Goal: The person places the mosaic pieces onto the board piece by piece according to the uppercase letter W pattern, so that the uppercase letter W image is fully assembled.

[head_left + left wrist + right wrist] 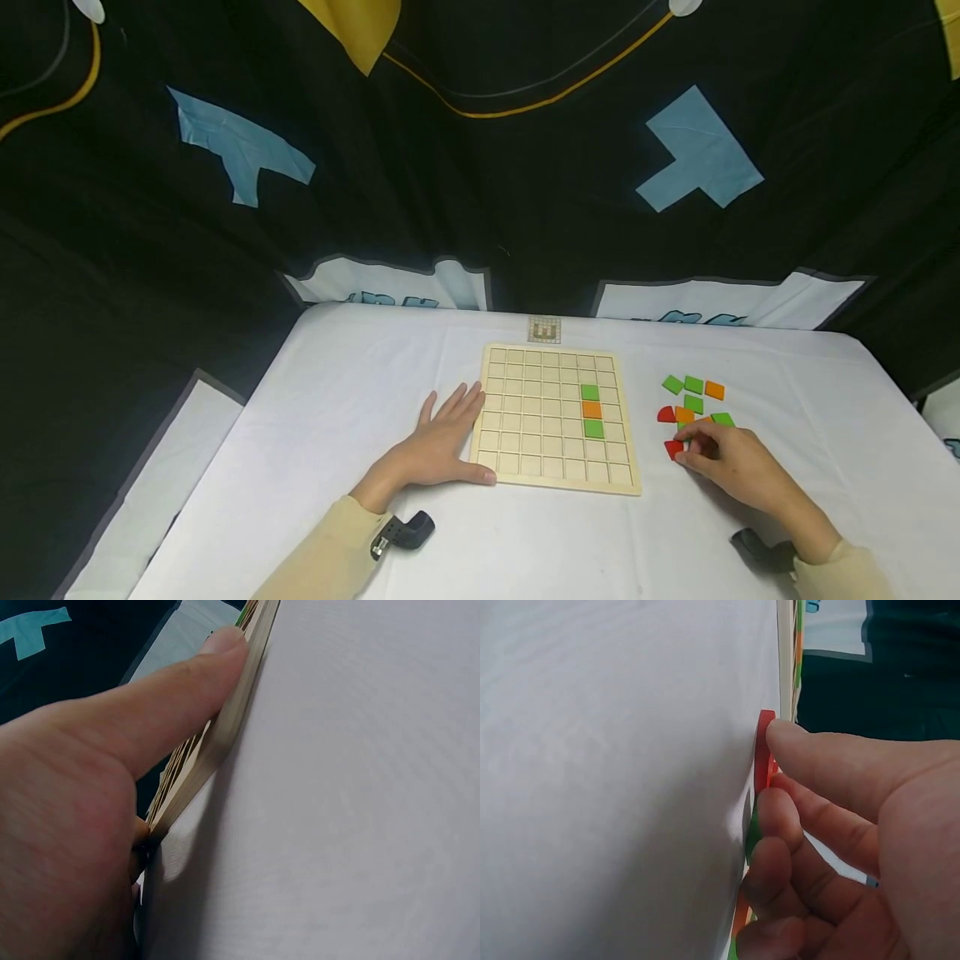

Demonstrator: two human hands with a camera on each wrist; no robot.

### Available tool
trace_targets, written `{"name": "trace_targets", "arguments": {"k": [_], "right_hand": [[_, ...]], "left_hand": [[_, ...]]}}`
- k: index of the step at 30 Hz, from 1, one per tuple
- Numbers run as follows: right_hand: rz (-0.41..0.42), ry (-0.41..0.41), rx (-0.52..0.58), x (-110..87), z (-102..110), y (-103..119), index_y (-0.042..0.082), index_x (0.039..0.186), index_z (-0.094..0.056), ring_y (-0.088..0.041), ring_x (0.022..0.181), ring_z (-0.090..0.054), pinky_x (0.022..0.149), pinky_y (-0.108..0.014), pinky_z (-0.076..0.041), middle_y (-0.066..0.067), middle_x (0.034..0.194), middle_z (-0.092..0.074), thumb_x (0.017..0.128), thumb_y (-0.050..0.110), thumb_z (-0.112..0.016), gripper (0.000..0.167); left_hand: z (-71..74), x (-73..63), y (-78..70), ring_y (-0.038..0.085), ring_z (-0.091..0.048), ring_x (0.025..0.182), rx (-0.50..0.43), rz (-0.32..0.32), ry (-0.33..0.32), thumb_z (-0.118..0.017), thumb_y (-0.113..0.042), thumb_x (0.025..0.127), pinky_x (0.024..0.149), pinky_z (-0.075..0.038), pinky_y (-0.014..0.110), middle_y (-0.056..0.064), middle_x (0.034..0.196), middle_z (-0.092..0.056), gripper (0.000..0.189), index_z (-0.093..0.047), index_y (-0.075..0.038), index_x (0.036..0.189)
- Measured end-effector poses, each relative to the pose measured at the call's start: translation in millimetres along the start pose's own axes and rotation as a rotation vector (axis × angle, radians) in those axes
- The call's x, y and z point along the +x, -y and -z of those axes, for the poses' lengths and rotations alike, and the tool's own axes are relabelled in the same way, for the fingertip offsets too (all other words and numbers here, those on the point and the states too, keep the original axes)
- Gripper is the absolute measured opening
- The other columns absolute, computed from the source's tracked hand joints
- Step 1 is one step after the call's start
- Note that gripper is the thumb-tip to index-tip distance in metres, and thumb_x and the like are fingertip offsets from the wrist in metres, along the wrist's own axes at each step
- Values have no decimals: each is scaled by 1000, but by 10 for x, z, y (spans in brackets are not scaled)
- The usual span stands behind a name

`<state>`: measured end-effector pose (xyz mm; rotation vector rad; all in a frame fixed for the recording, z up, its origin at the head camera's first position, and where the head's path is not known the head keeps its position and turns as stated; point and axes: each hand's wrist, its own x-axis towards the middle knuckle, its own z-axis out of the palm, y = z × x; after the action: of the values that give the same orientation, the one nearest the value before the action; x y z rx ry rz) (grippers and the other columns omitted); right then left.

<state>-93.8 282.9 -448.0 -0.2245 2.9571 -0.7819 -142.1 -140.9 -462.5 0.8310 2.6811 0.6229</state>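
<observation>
A square wooden grid board (555, 482) lies on the table, with two green tiles and an orange tile between them in one column. Spread along the board's left edge, my left hand (435, 446) has its thumb over the near left corner; the left wrist view shows that thumb (180, 701) on the rim. To the right of the board, my right hand (731, 462) pinches a red quarter-round tile (672, 449) between thumb and forefinger, low at the table. In the right wrist view the red tile (762, 754) is partly covered by the fingertips.
Loose green (693, 384), orange (715, 390) and red (666, 414) tiles lie just beyond my right hand, some partly hidden by it. A small printed grid card (544, 329) is at the far edge of the white table (420, 550). A dark curtain (480, 183) hangs behind.
</observation>
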Motion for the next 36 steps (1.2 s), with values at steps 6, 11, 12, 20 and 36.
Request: {"name": "trace_targets", "arguments": {"k": [6, 11, 12, 20, 36], "right_hand": [[-7, -20, -26, 2, 8, 2, 8, 103, -73, -15, 78, -50, 62, -25, -41, 4, 82, -56, 83, 22, -84, 27], [25, -17, -39, 3, 22, -12, 10, 107, -75, -17, 83, -53, 68, -27, -49, 2, 92, -61, 80, 18, -86, 30], [31, -12, -41, 6, 25, -17, 10, 107, -75, -17, 84, -53, 68, -27, -49, 2, 92, -61, 80, 18, -86, 30], [70, 3, -38, 15, 31, -40, 13, 104, -76, -17, 85, -53, 72, -28, -50, 2, 94, -61, 81, 15, -84, 24], [115, -25, -21, 21, 50, -11, 11, 107, -73, -17, 92, -58, 83, -40, -54, 2, 103, -68, 85, 15, -82, 25]], "left_hand": [[0, -3, -5, 31, 1, 155, -5, -2, 0, -72, -70, 77, 117, 9, 62, 10, 169, -6, 122, -15, -2, 160], [-4, -5, -4, 32, 1, 155, -7, -4, -2, -72, -70, 77, 117, 8, 62, 11, 169, -6, 122, -15, -2, 160], [-4, -5, -5, 32, 1, 155, -8, -4, -3, -72, -70, 77, 117, 8, 62, 11, 169, -6, 122, -15, -2, 160], [2, -10, -16, 32, 2, 155, -14, -1, -1, -73, -69, 77, 117, 9, 62, 11, 169, -6, 122, -14, -1, 160], [5, -11, -7, 31, 2, 155, -17, -2, -1, -73, -69, 77, 117, 10, 61, 10, 169, -5, 122, -14, -2, 160]]}}
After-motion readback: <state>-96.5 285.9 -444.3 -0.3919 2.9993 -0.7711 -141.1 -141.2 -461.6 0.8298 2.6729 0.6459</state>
